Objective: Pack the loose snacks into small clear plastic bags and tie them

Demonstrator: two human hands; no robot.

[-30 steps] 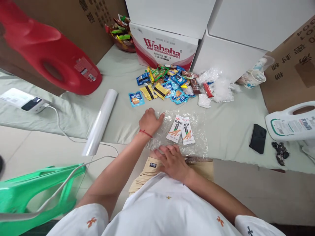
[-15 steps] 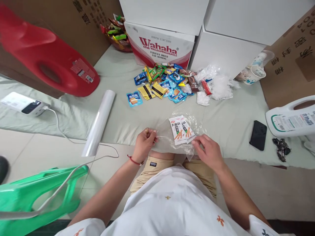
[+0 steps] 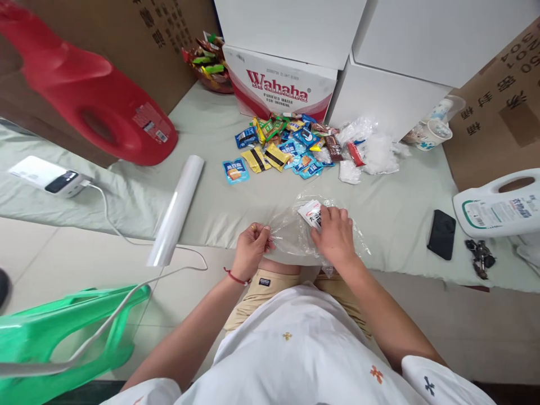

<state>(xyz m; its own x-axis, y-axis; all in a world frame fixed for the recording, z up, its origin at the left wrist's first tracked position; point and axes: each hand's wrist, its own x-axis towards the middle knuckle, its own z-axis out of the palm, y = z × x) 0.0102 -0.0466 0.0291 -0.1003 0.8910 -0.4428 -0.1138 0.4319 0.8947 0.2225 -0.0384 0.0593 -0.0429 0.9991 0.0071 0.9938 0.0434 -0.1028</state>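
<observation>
Left hand (image 3: 253, 244) pinching clear plastic (image 3: 287, 235), right hand (image 3: 335, 233) over snack packets (image 3: 311, 211)

Single head-mounted camera, looking forward and steeply down over the wearer's shirt (image 3: 320, 349) at the lower edge. Left hand (image 3: 252, 246) and right hand (image 3: 336, 233) fall near mid-frame, close to the lens, with the table (image 3: 219, 202) running across beyond them. Coverage is wide: stool (image 3: 25, 326) and red jug (image 3: 130, 121) meet the left edge, white jug (image 3: 498, 212) the right, boxes (image 3: 291, 28) the top.
</observation>
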